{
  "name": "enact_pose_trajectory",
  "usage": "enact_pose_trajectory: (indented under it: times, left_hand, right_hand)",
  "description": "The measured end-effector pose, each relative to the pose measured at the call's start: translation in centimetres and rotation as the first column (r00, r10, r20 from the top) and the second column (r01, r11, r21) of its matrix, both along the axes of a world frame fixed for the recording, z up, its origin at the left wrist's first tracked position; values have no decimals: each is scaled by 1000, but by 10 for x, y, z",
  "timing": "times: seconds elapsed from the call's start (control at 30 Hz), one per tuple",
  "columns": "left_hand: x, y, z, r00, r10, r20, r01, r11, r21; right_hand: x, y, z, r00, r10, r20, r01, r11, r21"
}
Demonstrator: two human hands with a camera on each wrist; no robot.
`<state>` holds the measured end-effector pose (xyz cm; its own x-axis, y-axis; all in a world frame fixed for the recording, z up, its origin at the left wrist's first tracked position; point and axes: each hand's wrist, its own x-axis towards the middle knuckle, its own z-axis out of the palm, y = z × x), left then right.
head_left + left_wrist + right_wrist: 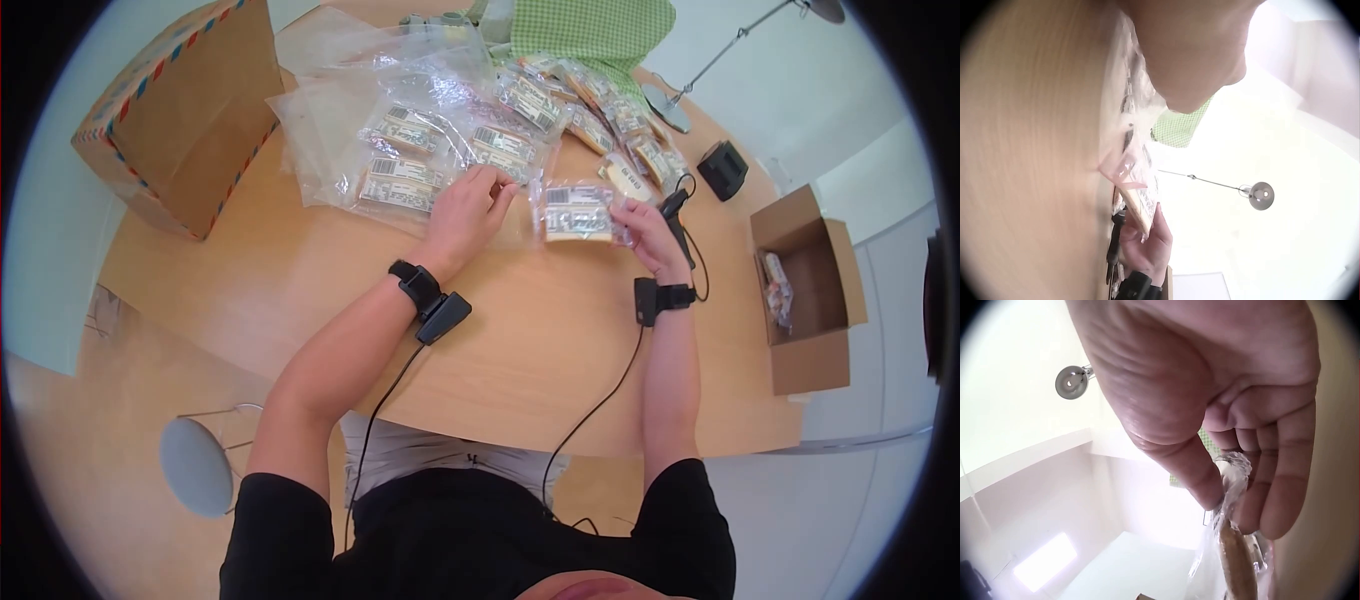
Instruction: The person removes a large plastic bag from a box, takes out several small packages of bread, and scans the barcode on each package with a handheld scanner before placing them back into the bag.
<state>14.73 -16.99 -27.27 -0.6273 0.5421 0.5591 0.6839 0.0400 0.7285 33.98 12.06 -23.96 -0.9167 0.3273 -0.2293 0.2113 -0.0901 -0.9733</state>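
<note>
My right hand (650, 232) pinches the end of a clear-wrapped packet (578, 212) between thumb and fingers. It has a printed label with a barcode, and a tan, bread-like edge (1237, 562) shows in the right wrist view. The packet is tilted up over the table in the left wrist view. My left hand (467, 215) is bent at the near edge of the clear plastic bags, to the left of the packet; I cannot tell whether its fingers pinch plastic. Flat labelled packets (402, 183) lie inside those bags beside it.
More wrapped packets (600, 100) are heaped at the back, before a green checked cloth (590, 35). A large brown box (190, 120) stands at left, an open carton (815, 290) with packets inside at right. A black device (722, 170) and a desk lamp (668, 105) are at back right.
</note>
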Motion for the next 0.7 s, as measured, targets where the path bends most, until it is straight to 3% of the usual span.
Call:
enact_pose_trajectory:
  times: [0.13,0.37,0.47,0.57,0.7]
  left_hand:
    - [1,-4,4,999,0,-47,3,998,62]
    - [3,-5,0,996,-17,-90,23,997,71]
    - [1,-5,-1,995,-31,-98,37,997,63]
    - [2,-6,-1,994,-19,-111,26,998,55]
    - [-2,1,-9,990,-15,-137,28,995,93]
  right_hand:
    - [-24,-36,-5,1000,-11,26,11,1000,-4]
    - [-64,-94,1,985,146,95,-136,985,-101]
    - [-75,-105,3,979,140,146,-147,988,39]
    - [-86,-114,1,959,102,263,-195,914,355]
    - [-93,-123,-5,969,115,220,-206,868,451]
